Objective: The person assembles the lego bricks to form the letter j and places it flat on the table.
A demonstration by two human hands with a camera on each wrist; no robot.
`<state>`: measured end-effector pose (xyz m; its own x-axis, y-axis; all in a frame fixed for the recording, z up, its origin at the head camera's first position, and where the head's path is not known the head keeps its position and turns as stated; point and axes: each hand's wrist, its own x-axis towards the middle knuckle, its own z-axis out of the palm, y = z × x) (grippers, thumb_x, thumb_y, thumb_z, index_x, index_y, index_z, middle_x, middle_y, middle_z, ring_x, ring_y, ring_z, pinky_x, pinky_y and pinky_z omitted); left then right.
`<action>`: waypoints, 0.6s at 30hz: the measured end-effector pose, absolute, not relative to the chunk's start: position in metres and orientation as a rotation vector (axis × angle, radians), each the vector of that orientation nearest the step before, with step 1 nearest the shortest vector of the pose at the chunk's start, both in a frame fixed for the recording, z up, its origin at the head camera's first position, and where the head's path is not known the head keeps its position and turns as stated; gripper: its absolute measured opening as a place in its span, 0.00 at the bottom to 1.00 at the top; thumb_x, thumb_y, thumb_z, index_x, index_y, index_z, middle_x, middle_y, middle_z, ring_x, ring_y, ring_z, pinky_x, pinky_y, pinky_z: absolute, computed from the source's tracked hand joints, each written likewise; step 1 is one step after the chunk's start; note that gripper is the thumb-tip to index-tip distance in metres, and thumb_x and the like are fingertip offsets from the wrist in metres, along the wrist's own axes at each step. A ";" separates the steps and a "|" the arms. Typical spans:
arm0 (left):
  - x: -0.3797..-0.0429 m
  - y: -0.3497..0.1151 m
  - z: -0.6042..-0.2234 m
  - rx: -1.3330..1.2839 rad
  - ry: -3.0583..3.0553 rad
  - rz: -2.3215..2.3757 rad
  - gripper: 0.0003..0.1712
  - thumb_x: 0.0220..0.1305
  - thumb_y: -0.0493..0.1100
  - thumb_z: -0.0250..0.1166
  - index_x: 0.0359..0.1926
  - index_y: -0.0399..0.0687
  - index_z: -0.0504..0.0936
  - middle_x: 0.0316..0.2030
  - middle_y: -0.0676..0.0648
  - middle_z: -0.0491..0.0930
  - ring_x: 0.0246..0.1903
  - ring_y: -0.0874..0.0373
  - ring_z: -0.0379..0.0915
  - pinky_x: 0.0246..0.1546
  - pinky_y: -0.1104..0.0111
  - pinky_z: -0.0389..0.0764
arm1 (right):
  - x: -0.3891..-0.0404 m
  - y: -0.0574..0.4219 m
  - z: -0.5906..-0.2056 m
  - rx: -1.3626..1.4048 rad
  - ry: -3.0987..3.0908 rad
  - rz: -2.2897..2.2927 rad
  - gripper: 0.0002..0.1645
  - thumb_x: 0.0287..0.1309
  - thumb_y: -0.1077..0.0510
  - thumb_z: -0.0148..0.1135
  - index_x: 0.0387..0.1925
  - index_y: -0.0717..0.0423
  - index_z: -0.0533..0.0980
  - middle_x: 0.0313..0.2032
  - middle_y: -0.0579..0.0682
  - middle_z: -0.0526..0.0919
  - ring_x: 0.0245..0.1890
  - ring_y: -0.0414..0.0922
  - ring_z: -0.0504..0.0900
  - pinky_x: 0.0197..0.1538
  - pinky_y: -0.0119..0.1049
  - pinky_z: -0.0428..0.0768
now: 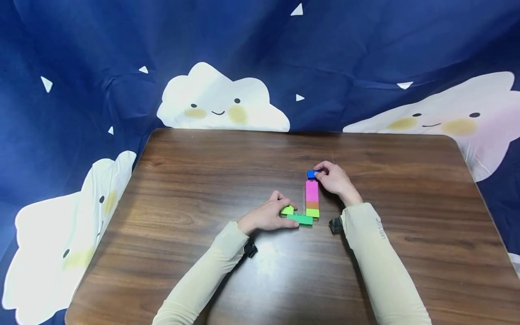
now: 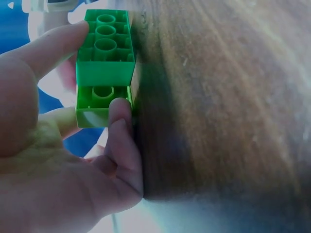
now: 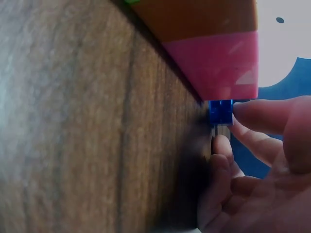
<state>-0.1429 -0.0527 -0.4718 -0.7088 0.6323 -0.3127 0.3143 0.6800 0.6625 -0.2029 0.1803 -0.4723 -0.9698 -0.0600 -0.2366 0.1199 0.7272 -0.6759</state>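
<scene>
Several toy building bricks form an L shape on the table. My left hand (image 1: 271,214) grips its near left end, thumb against the long green brick (image 1: 300,220) and fingers around a small lime brick (image 1: 287,210). The left wrist view shows the hollow undersides of both, with round tubes inside. At the far end, my right hand (image 1: 335,179) pinches a small blue brick (image 1: 311,175) against the end of a pink brick (image 1: 312,191). Nearer the green brick come an orange brick (image 1: 312,205) and a yellow-green brick (image 1: 312,213).
The brown wood-grain table (image 1: 195,180) has rounded back corners. Behind it and along the left hangs a blue curtain (image 1: 325,49) with white smiling clouds. Each wrist carries a small black device (image 1: 336,225).
</scene>
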 end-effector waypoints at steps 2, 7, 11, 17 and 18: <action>-0.143 -0.052 -0.472 0.728 2.360 0.793 0.27 0.57 0.57 0.68 0.55 0.54 0.77 0.48 0.49 0.63 0.46 0.60 0.62 0.46 0.70 0.70 | -0.203 0.181 -0.472 0.055 2.687 -1.068 0.16 0.65 0.56 0.53 0.51 0.58 0.75 0.38 0.55 0.76 0.41 0.51 0.74 0.43 0.37 0.67; -0.144 -0.050 -0.473 0.748 2.372 0.782 0.28 0.57 0.58 0.68 0.56 0.55 0.77 0.47 0.49 0.62 0.46 0.61 0.61 0.45 0.70 0.70 | -0.203 0.183 -0.472 0.063 2.706 -1.051 0.16 0.65 0.56 0.53 0.50 0.59 0.74 0.37 0.55 0.76 0.40 0.51 0.74 0.43 0.37 0.67; -0.144 -0.051 -0.472 0.746 2.373 0.782 0.28 0.57 0.58 0.68 0.56 0.55 0.77 0.47 0.49 0.62 0.46 0.61 0.60 0.46 0.70 0.70 | -0.203 0.181 -0.472 0.041 2.726 -1.045 0.15 0.64 0.56 0.54 0.49 0.60 0.75 0.36 0.55 0.76 0.39 0.52 0.74 0.41 0.37 0.66; -0.144 -0.053 -0.474 0.722 2.357 0.797 0.27 0.57 0.58 0.68 0.56 0.55 0.77 0.47 0.49 0.62 0.46 0.60 0.61 0.48 0.69 0.70 | -0.201 0.178 -0.474 0.005 2.734 -1.031 0.16 0.63 0.55 0.56 0.48 0.60 0.76 0.36 0.56 0.76 0.39 0.52 0.74 0.40 0.37 0.66; -0.144 -0.053 -0.474 0.722 2.357 0.799 0.27 0.57 0.58 0.68 0.56 0.55 0.77 0.47 0.49 0.62 0.47 0.60 0.61 0.48 0.69 0.70 | -0.201 0.178 -0.474 0.001 2.733 -1.031 0.16 0.63 0.55 0.56 0.48 0.60 0.76 0.37 0.56 0.76 0.39 0.52 0.73 0.40 0.37 0.66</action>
<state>-0.1442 -0.0532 -0.4745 -0.7088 0.6306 -0.3163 0.3081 0.6801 0.6653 -0.2011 0.1778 -0.4736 -0.9758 -0.0766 -0.2049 0.0777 0.7541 -0.6522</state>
